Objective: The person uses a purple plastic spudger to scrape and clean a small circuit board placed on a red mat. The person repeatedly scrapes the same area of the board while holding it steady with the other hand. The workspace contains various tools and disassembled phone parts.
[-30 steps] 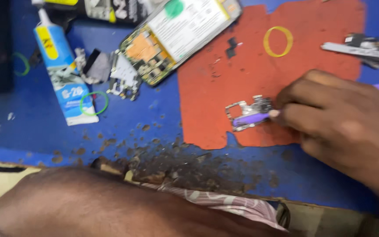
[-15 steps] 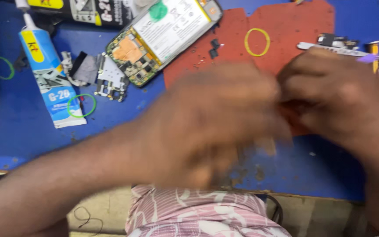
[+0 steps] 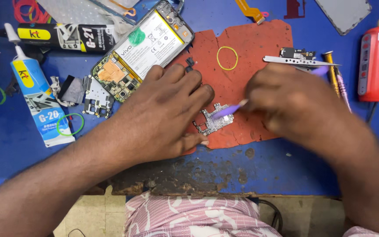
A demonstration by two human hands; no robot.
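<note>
Your left hand (image 3: 163, 116) lies palm-down and spread flat on the bench, holding nothing: its fingertips reach onto the red mat (image 3: 259, 39), and the thumb runs along just beside the lower left edge of the small circuit board (image 3: 213, 120). Your right hand (image 3: 286, 98) is blurred, curled closed around a thin purple tool (image 3: 227, 109), whose pale tip comes down onto the top of that board. Under both hands spreads the blue work surface (image 3: 14, 162), its front edge worn and chipped, with your pink patterned clothing (image 3: 198, 217) showing below it. On the blue lies the red mat, ragged at its edges, and the circuit board sits near its lower edge, between your two hands. Up and to the left of your left hand rests an opened phone (image 3: 143, 48), tilted, with its white battery and green sticker showing and its gold shielding at the lower end, just beside your knuckles. Far right stands a red handheld power tool (image 3: 376, 63), well apart from your right hand. At the left lie a blue-and-white glue tube (image 3: 40, 105) and, above it, a black glue tube (image 3: 62, 35). Beyond your right hand sit metal tweezers (image 3: 299, 60) and a gold-tipped screwdriver (image 3: 332, 74). Near the blue-and-white tube are a metal shield plate (image 3: 95, 96) and a green rubber band (image 3: 70, 124); a yellow rubber band (image 3: 227, 58) lies on the mat, above the board.
</note>
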